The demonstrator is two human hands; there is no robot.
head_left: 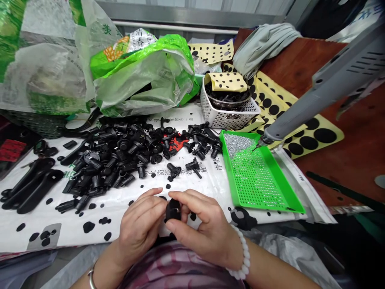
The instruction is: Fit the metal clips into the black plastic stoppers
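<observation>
Low over the near edge of the table, my right hand (200,226) pinches a small round black plastic part (173,209) between thumb and fingers. My left hand (143,220) curls against the part's other side, its fingers close together and partly hidden. The underside of the part is covered by both hands. Beyond them lies a heap of black plastic fittings (120,148), with two loose ones (173,170) nearer. To the right, a green perforated tray (255,196) holds small silver screws (239,145). A grey electric screwdriver (313,94) slants over the tray, its bit above the screws.
Black handle-like pieces (39,186) lie at left. Green and white plastic bags (144,76) stand behind the heap. A white basket (230,118) holds black parts and a dotted sheet. Yellow sheets with black round stickers (306,140) lie at right. Black discs (88,227) dot the white cover.
</observation>
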